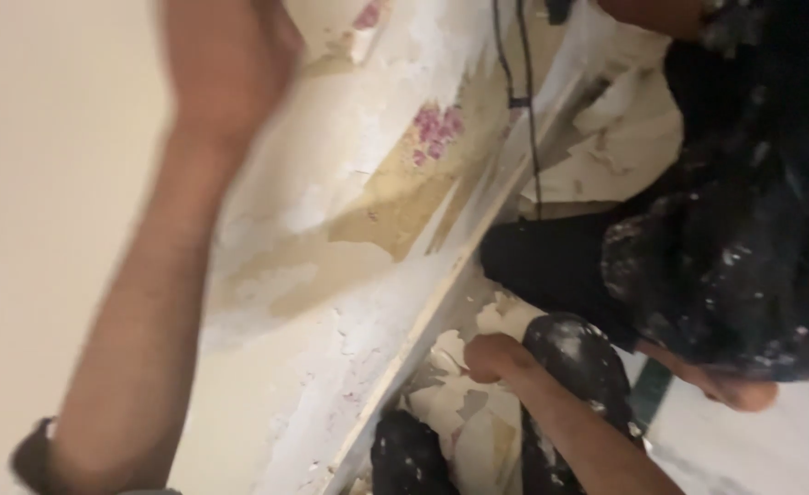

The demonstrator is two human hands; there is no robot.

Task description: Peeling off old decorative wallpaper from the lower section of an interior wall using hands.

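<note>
At the lower middle of the frame, the right hand (496,357) is curled into a loose fist among torn scraps of paper (464,417) lying on the floor beside the white baseboard (423,339); whether the fingers pinch a scrap cannot be told. In the upper left, the left hand (225,64) is raised against the wall (349,183), blurred and cut by the frame's edge, so its grip cannot be told. The wall shows peeled patches and a remnant of pink flowered wallpaper (436,128). A black cable (528,119) hangs at upper middle. At right crouches another person in dark, paint-flecked clothing (743,229).
</note>
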